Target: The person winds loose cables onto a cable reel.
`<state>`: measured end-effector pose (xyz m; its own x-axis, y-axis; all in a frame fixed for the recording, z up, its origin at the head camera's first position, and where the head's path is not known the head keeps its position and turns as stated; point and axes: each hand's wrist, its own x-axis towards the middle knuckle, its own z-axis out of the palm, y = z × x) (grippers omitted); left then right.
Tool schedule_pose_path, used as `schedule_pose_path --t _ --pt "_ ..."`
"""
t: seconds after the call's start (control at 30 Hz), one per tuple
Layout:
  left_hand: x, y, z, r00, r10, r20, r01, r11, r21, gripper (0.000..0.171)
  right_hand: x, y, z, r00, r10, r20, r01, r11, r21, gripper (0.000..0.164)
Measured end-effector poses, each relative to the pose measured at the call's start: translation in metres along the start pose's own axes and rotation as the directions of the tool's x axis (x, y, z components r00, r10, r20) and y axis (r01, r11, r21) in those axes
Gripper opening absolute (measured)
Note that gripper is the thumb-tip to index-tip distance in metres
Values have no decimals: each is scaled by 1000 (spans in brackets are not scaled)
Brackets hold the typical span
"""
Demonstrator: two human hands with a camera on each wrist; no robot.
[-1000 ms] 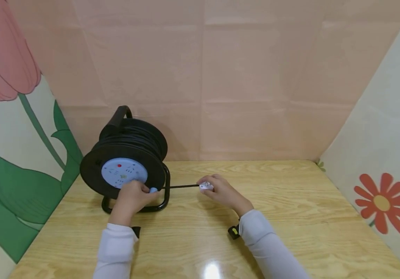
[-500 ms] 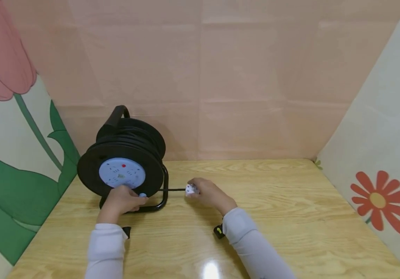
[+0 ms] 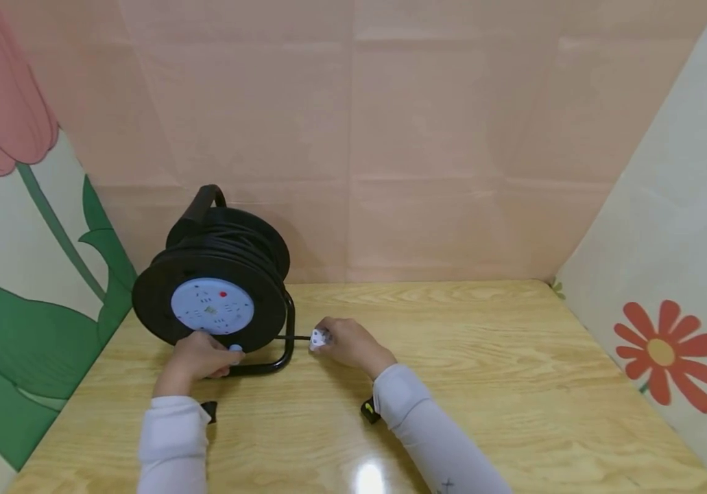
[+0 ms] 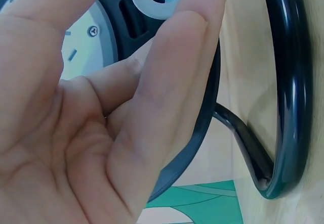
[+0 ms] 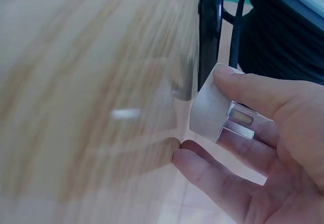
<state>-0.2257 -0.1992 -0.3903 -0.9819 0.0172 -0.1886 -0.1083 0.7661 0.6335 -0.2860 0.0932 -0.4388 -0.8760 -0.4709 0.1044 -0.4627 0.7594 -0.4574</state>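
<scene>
A black cable reel (image 3: 149,302) stands at the left of the head view, its round face carrying a light blue socket panel (image 3: 212,305). At the lower edge of that face my left hand (image 3: 195,357) grips a pale blue knob (image 3: 236,349); in the left wrist view the knob (image 4: 163,6) shows beyond the fingertips. My right hand (image 3: 353,342) pinches a white plug (image 5: 206,113) between thumb and fingers, its prongs pointing back toward the palm. The black cable (image 3: 294,337) runs straight from the plug to the reel.
A black tubular stand (image 3: 290,329) supports the reel on the wood-grain table (image 3: 489,363), and a carry handle (image 3: 205,202) tops it. Behind rises a pink wall covering (image 3: 439,151). Flower-patterned panels flank the table on both sides.
My left hand has moved the knob leftward along the bottom as the reel face turned clockwise. My right hand has come left with the plug, and the visible cable is shorter.
</scene>
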Motion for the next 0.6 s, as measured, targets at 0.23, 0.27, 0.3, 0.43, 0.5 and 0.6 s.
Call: schedule_pose_path --t 0.23,0.27,0.3,0.43,0.5,0.6 --pt "-4 -7 -7 1000 -20 -21 20 1000 -8 34 8 -10 3 999 39 28 -38 999 -38 45" --pt "-4 -8 -7 999 -22 -25 22 1000 -11 34 10 -10 5 999 45 29 -44 998 -55 46" --pt "-4 -9 -8 999 -21 -28 21 1000 -12 34 12 -11 7 998 51 27 -49 996 -79 46" --pt "-5 -11 -9 999 -12 -33 11 1000 -14 36 15 -12 13 997 71 12 -68 985 -157 47" --pt "-5 -12 -9 999 -3 -34 3 1000 -15 37 15 -11 14 997 73 9 -71 984 -166 46" --pt "-5 -13 -11 999 -5 -40 4 1000 -12 36 11 -9 12 999 45 25 -41 989 -145 44"
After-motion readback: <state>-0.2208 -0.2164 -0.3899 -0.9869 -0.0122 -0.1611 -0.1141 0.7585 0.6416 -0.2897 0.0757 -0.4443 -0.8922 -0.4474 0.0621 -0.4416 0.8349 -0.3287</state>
